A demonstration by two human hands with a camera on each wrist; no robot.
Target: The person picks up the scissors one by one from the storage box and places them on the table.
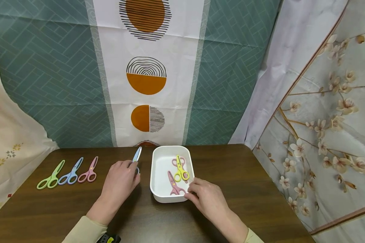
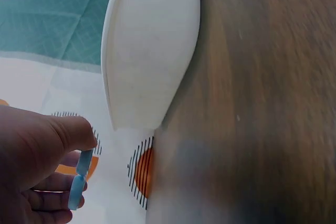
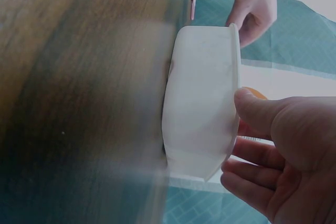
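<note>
pinching the light blue scissors (image 1: 136, 155) between thumb and fingers, your left hand (image 1: 121, 179) is clamped on the handle, its blades aimed up the frame, just left of the white box (image 1: 170, 199). your right hand (image 1: 208, 195) is closed on the box's rim at the lower right corner, thumb on one side and fingers on the other, as the right wrist view shows.

inside the box, at the centre of the frame, you have yellow scissors (image 1: 179, 164) lying across a pink pair (image 1: 186, 176) at the right side, and a second pink pair (image 1: 173, 182) lower down, blades pointing up and left. tiny dark marks sit on the blades there, too small for you to read.

out at the left of the frame, well apart from the box, three pairs lie in a row on the dark wooden table (image 1: 231, 195): green scissors (image 1: 53, 177), blue scissors (image 1: 73, 172) and pink scissors (image 1: 91, 169), all with blades up and to the right.

at the bottom edge, your left wrist wears a dark watch (image 1: 115, 238) with a yellow-green patch. behind the table hangs a teal and white cloth (image 1: 182, 84) printed with orange circles; a floral curtain (image 1: 322, 162) fills the right of the frame.
</note>
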